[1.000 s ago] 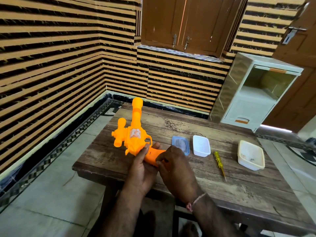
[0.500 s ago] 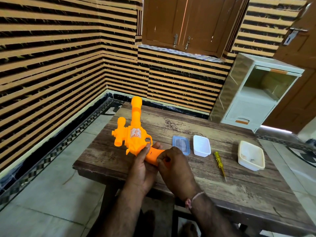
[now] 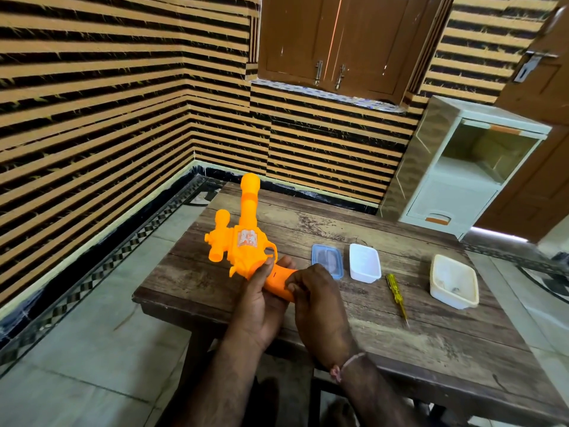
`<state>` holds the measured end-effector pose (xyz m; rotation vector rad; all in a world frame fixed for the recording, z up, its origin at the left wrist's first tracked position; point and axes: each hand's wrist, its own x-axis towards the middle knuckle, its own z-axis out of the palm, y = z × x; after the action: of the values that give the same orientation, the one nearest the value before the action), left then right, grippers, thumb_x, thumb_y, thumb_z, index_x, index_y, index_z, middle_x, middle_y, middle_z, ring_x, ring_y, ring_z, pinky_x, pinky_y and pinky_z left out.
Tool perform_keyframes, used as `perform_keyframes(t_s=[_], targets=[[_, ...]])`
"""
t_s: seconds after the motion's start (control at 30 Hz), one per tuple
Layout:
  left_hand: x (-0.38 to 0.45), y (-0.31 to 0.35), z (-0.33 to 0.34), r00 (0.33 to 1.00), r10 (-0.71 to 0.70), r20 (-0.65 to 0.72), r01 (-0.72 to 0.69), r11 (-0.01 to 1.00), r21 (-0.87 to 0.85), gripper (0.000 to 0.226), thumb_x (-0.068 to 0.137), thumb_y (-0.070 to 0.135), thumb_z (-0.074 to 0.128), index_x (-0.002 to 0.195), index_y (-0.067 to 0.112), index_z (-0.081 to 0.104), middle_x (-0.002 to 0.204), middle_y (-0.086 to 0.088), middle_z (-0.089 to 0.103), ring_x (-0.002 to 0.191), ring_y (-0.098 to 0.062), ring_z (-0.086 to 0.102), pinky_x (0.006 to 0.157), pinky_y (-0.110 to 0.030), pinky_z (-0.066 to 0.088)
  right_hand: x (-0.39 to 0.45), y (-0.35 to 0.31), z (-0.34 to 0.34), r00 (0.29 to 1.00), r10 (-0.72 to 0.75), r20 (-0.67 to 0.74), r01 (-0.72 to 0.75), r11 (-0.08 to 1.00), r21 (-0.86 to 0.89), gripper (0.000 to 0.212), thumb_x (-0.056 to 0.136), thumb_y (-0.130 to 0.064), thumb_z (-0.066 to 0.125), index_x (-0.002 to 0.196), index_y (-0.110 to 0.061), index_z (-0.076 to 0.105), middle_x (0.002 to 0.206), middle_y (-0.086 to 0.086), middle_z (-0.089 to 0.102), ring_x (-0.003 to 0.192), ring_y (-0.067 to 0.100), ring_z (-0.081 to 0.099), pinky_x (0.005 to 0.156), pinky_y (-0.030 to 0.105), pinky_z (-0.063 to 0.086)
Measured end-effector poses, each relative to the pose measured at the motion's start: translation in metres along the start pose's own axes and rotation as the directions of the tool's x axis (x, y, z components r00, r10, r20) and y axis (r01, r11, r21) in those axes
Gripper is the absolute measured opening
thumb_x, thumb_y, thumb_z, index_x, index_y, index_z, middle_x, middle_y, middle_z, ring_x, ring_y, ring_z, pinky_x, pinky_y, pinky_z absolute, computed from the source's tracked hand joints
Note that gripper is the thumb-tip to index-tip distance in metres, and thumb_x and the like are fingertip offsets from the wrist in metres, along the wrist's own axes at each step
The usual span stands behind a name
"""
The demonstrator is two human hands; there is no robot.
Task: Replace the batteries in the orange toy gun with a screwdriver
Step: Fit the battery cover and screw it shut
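Both hands grip the orange plastic toy gun (image 3: pixel 243 241) above the wooden table (image 3: pixel 385 328): left hand (image 3: pixel 258 306) under the body, right hand (image 3: pixel 320 306) on the handle. The yellow-handled screwdriver (image 3: pixel 396 293) lies on the table, well right of them.

Wooden table (image 3: pixel 385 331) — screwdriver (image 3: pixel 397 294), tubs (image 3: pixel 364 262) (two), lid (image 3: pixel 327 261).

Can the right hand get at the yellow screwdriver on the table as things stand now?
Probably yes, once it lets go. The right hand grips the orange toy gun by its handle. The yellow screwdriver lies just to its right on the wooden table, with nothing between them.
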<state>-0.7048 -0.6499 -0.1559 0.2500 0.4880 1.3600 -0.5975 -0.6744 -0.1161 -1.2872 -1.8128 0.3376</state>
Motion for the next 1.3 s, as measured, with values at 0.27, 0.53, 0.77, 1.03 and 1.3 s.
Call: perform_keyframes(t_s=[0.27, 0.53, 0.77, 1.03, 1.3], targets=[[-0.003, 0.001, 0.001, 0.999, -0.015, -0.049, 0.015, 1.000, -0.010, 0.072, 0.076, 0.032, 0.076, 0.134, -0.002, 0.053, 0.127, -0.018, 0.058, 0.108, -0.027, 0.059, 0.094, -0.038, 0.046, -0.001, -0.005, 0.000, 0.996, -0.079, 0.045, 0.086, 0.980, -0.182, 0.018, 0.081, -0.023, 0.050, 0.082, -0.015, 0.066, 0.081, 0.005, 0.056, 0.074, 0.026, 0.054, 0.062, 0.042, 0.047], [-0.004, 0.002, 0.004, 0.995, 0.008, -0.104, -0.008, 1.000, 0.000, 0.075, 0.074, 0.030, 0.079, 0.137, 0.002, 0.050, 0.113, -0.012, 0.067, 0.102, -0.023, 0.064, 0.071, -0.031, 0.058, 0.009, -0.011, -0.007, 0.939, 0.318, 0.129, -0.330, 0.940, 0.086, 0.025, 0.077, 0.000, 0.069, 0.068, -0.022, 0.063, 0.067, -0.013, 0.057, 0.059, -0.006, 0.052, 0.056, 0.007, 0.038], [-0.004, -0.001, 0.004, 0.998, 0.044, -0.036, -0.044, 0.999, 0.012, 0.045, 0.082, 0.023, 0.063, 0.123, 0.007, 0.056, 0.106, -0.012, 0.068, 0.099, -0.023, 0.065, 0.071, -0.032, 0.058, 0.016, -0.011, -0.010, 0.737, 0.641, 0.216, -0.672, 0.656, 0.345, 0.034, 0.073, -0.001, 0.078, 0.096, -0.014, 0.056, 0.089, 0.002, 0.056, 0.075, 0.014, 0.054, 0.064, 0.030, 0.046], [-0.003, -0.001, 0.002, 0.999, 0.016, -0.036, -0.016, 1.000, 0.019, 0.112, 0.047, 0.036, 0.094, 0.143, 0.003, 0.046, 0.118, -0.011, 0.069, 0.108, -0.026, 0.066, 0.069, -0.038, 0.058, 0.013, -0.016, -0.006, 0.678, 0.685, 0.268, -0.689, 0.463, 0.558, 0.043, 0.078, 0.008, 0.069, 0.114, -0.008, 0.050, 0.099, 0.016, 0.062, 0.066, 0.024, 0.061, 0.060, 0.036, 0.053], [-0.002, 0.003, 0.001, 0.997, 0.033, -0.070, -0.033, 0.999, 0.001, 0.092, 0.067, 0.029, 0.083, 0.145, 0.002, 0.043, 0.122, -0.014, 0.067, 0.123, -0.026, 0.060, 0.077, -0.038, 0.059, 0.001, -0.006, 0.002, 0.721, 0.640, 0.265, -0.604, 0.395, 0.692, 0.038, 0.080, 0.014, 0.064, 0.112, -0.006, 0.055, 0.106, 0.022, 0.064, 0.075, 0.023, 0.064, 0.056, 0.029, 0.053]])
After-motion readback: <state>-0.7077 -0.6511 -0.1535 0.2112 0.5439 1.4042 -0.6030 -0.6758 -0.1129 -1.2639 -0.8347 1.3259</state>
